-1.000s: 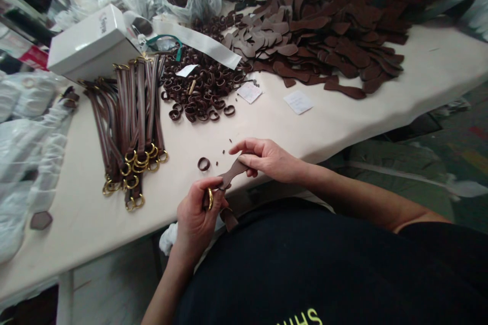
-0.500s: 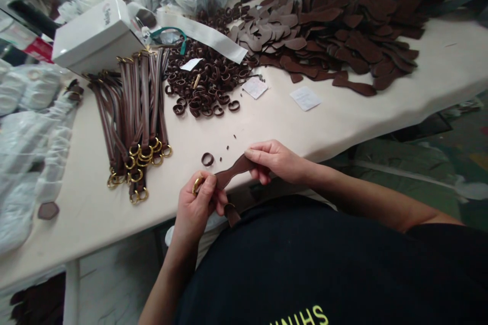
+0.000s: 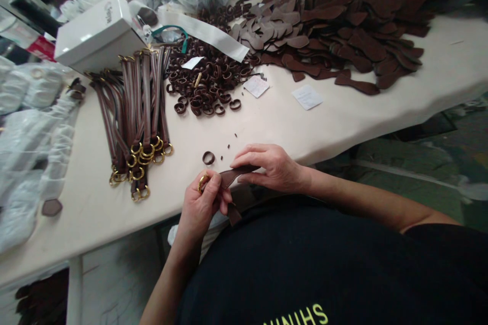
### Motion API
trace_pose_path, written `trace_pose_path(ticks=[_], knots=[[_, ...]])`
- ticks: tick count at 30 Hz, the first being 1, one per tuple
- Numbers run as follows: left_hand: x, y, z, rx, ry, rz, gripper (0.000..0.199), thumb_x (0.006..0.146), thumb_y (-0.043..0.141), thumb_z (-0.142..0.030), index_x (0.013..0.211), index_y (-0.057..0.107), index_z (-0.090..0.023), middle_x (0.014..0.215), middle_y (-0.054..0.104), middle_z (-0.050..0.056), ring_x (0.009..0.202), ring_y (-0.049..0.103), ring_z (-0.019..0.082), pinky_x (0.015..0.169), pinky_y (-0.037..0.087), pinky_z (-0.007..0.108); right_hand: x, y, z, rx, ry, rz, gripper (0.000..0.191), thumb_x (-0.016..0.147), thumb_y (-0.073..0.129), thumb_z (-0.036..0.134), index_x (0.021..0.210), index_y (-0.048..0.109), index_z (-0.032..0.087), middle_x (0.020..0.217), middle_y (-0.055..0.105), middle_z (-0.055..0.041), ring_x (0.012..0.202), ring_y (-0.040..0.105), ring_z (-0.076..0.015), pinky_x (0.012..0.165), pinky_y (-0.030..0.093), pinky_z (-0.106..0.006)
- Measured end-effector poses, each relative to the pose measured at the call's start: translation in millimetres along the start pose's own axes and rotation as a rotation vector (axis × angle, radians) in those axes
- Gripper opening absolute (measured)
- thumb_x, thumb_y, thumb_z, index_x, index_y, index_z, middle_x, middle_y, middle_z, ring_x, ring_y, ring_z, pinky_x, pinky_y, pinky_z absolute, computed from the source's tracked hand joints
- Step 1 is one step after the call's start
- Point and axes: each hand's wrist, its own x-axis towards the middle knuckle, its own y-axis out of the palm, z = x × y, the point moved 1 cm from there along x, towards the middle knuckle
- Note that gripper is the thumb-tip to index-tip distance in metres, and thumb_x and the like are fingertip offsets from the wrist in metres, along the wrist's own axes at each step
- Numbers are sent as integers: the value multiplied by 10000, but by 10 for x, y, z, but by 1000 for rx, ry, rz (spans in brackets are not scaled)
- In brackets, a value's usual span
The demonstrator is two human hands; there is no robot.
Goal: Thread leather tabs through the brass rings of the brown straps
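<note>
My left hand (image 3: 206, 198) is closed on one end of a brown leather strap (image 3: 230, 177), with a gold ring (image 3: 203, 183) at its fingers. My right hand (image 3: 270, 165) is around the strap's other part, fingers above and thumb below it. The strap's tail (image 3: 234, 215) hangs under my left hand, near the dark shirt. Just beyond my left hand, a small brown leather loop (image 3: 208, 158) lies on the table beside several tiny dark bits.
Finished-looking straps with gold rings (image 3: 141, 111) lie at the left on the pale table (image 3: 183, 152). Behind are a pile of leather loops (image 3: 209, 81), a white box (image 3: 99, 30), leather pieces (image 3: 343, 35) and a paper slip (image 3: 307, 97).
My right hand has shifted from pinching the strap's far end to lying along it, with its fingers straighter. The strap's wide end has turned and shows less of its face.
</note>
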Motion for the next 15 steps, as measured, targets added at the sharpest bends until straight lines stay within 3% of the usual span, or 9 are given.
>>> trace_pose_path(ticks=[10, 15], knots=[[-98, 14, -56, -9, 17, -2, 303, 934, 603, -442, 800, 503, -190, 586, 637, -22, 395, 506, 64, 395, 332, 154, -23, 41, -25, 222, 242, 15, 312, 861, 759, 381, 1053, 713, 140, 996, 691, -80, 905, 632, -184, 816, 521, -298], [-115, 19, -48, 4, 1, 11, 291, 937, 600, -438, 808, 507, -194, 602, 647, -17, 405, 513, 66, 395, 315, 155, -22, 65, -51, 265, 235, 37, 283, 853, 769, 322, 1062, 712, 140, 1007, 691, -73, 943, 635, -184, 859, 504, -306]])
